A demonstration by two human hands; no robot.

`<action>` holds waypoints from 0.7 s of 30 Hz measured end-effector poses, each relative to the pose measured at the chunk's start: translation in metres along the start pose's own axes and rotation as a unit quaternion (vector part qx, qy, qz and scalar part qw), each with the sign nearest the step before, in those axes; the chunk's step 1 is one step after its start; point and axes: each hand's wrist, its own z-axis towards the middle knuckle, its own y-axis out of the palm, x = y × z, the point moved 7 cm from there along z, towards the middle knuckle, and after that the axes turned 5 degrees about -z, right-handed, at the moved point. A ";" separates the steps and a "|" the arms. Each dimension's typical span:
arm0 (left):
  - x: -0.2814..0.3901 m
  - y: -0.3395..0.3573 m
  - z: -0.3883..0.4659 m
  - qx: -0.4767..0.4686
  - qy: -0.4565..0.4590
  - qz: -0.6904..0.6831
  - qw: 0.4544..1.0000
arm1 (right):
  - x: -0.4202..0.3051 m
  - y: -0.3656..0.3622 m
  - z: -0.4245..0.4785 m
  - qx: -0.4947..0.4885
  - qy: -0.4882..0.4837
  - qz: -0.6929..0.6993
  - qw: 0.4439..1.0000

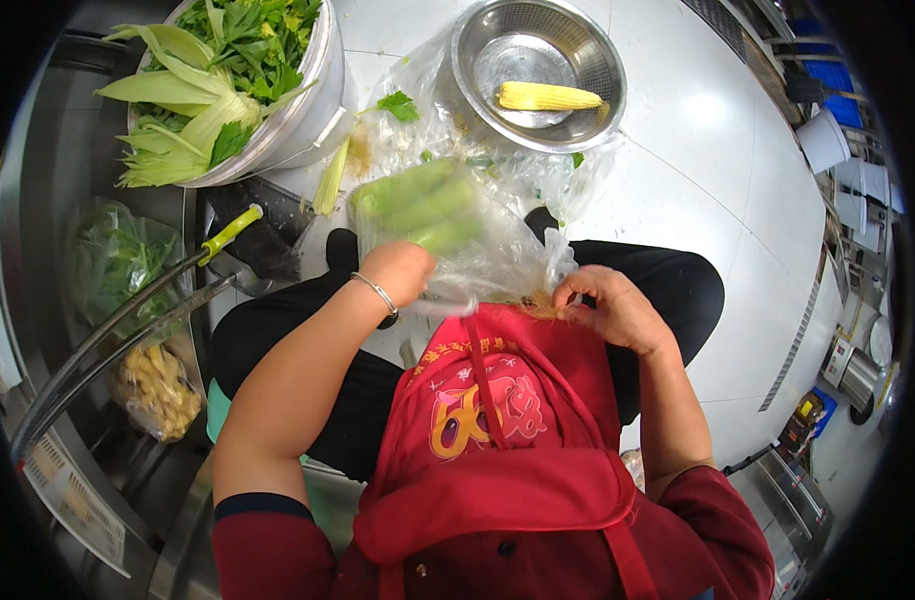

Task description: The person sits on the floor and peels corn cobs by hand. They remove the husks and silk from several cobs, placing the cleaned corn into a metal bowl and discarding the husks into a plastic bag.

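Between my knees lies a clear plastic bag (pixel 495 244) with blurred green corn ears in their husks (pixel 420 202) in it. My left hand (pixel 401 274), a metal bangle at its wrist, is closed on the bag's near left edge. My right hand (pixel 607 304) pinches a tuft of brown corn silk (pixel 536 304) beside the bunched plastic at the bag's right edge. Beyond the bag, a perforated steel basin (pixel 469 82) holds one husked yellow corn cob (pixel 549 96).
A white bucket (pixel 322 112) of corn husks and leafy greens stands at far left. A loose husk strip (pixel 331 180) lies near it. On the left are a hose with a yellow-green end (pixel 232 232), bagged greens (pixel 127 262) and a bag of pale yellow pieces (pixel 160 390).
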 end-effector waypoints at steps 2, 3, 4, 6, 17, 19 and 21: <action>-0.007 0.001 -0.001 0.024 -0.046 0.028 0.998 | -0.015 -0.007 0.006 0.026 -0.063 -0.098 0.993; -0.010 -0.001 -0.002 0.034 -0.068 0.043 0.996 | -0.024 -0.008 0.008 0.040 -0.095 -0.145 0.984; -0.012 -0.012 -0.004 0.084 -0.062 0.032 0.994 | -0.031 -0.011 0.008 0.060 -0.084 -0.111 0.988; -0.010 -0.044 -0.016 0.204 -0.047 -0.043 0.977 | -0.053 -0.015 0.012 0.053 -0.068 -0.047 0.995; 0.010 -0.101 -0.055 0.341 -0.023 -0.027 0.939 | 0.033 0.138 0.187 0.095 0.125 0.279 0.947; 0.010 -0.105 -0.058 0.365 -0.004 -0.016 0.931 | 0.067 0.144 0.217 0.156 -0.012 -0.166 0.974; 0.008 -0.115 -0.057 0.371 0.000 -0.022 0.928 | 0.169 0.188 0.223 0.131 0.072 -0.180 0.972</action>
